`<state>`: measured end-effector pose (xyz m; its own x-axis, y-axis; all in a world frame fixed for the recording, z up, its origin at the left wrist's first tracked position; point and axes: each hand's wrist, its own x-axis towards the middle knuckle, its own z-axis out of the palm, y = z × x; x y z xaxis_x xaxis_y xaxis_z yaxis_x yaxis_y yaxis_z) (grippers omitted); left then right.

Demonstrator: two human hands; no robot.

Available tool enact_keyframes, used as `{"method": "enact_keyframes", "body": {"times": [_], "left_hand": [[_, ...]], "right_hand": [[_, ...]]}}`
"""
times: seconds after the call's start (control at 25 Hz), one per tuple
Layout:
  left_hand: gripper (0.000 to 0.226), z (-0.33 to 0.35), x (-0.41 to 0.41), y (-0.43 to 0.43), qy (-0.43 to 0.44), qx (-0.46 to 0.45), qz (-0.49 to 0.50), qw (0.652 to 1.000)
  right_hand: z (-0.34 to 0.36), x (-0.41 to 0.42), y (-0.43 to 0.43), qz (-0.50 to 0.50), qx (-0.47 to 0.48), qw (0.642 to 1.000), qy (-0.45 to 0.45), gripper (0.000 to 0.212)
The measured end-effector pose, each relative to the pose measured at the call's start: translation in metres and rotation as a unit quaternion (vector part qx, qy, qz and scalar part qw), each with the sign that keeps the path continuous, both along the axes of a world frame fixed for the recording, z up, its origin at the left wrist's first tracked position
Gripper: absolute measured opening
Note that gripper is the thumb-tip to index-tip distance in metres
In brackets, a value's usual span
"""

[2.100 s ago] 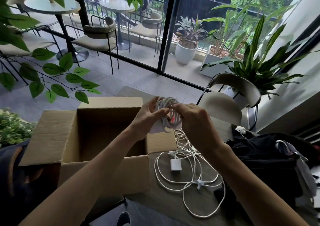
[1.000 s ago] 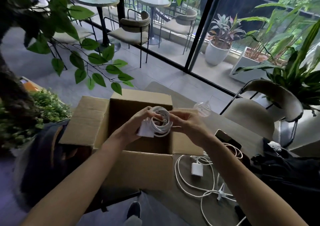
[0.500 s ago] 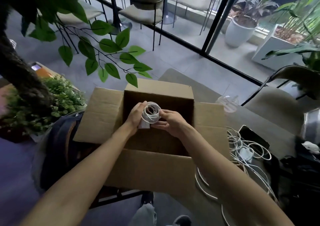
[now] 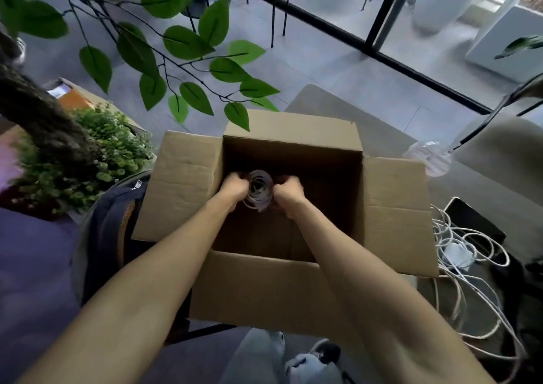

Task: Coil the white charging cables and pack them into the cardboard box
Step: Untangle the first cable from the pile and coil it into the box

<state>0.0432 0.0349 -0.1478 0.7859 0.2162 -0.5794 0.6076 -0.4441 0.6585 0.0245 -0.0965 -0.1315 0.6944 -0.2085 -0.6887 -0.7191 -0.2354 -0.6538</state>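
Head view: 2 hands reach into the open cardboard box. Left hand grips the coiled white cable on its left side, fingers curled round it; right hand grips its right side likewise. Coil sits low inside the box; contact with the bottom: cannot tell. Loose white cables lie on the table, right of the box.

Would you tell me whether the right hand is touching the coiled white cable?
Touching. The head view shows the right hand gripping the right edge of the coiled cable inside the cardboard box.
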Motion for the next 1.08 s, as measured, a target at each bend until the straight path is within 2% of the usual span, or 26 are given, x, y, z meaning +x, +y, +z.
{"method": "enact_keyframes", "body": {"times": [0.08,0.16,0.32,0.4,0.56,0.68,0.76,0.84,0.88,0.92,1.0,1.08], "left_hand": [[0.039,-0.001,-0.003,0.001,0.024,0.004,-0.016,1.0],[0.045,0.002,-0.008,0.0,0.027,-0.003,-0.006,1.0],[0.05,0.0,-0.021,0.001,0.063,-0.002,0.04,0.997],[0.046,0.0,-0.026,0.0,0.078,-0.05,0.087,0.992],[0.056,0.0,-0.025,-0.003,-0.011,-0.103,0.135,0.985],[0.06,0.002,-0.026,-0.009,-0.061,-0.07,0.137,0.986],[0.057,0.004,-0.029,-0.01,-0.065,-0.014,0.121,0.99],[0.048,0.008,-0.03,-0.009,-0.008,0.076,0.068,0.995],[0.044,0.008,-0.029,-0.006,0.04,0.085,0.053,0.994],[0.04,0.009,-0.028,-0.004,0.09,0.05,0.057,0.993],[0.035,0.018,-0.033,-0.003,0.161,-0.078,0.088,0.98],[0.033,0.026,-0.04,-0.003,0.168,-0.102,0.082,0.977]], "right_hand": [[-0.003,0.001,0.003,0.028,-0.073,0.997,0.016,0.037],[-0.004,-0.001,0.006,0.031,-0.085,0.995,0.043,0.03],[-0.007,-0.004,0.017,-0.066,0.046,0.993,0.082,0.002],[-0.013,-0.004,0.022,-0.075,0.035,0.994,0.071,0.005],[-0.016,0.006,0.018,-0.063,-0.022,0.998,0.015,0.03],[-0.015,0.019,0.016,-0.023,-0.063,0.997,0.026,0.037],[-0.016,0.024,0.017,-0.015,-0.05,0.997,0.051,0.036],[-0.016,0.025,0.018,-0.013,-0.025,0.997,0.068,0.032],[-0.016,0.023,0.019,-0.012,-0.017,0.997,0.072,0.031],[-0.015,0.021,0.019,-0.008,-0.012,0.997,0.072,0.03],[-0.013,0.016,0.019,0.009,-0.007,0.998,0.061,0.03],[-0.008,0.011,0.017,0.018,-0.002,0.999,0.035,0.032]]}}
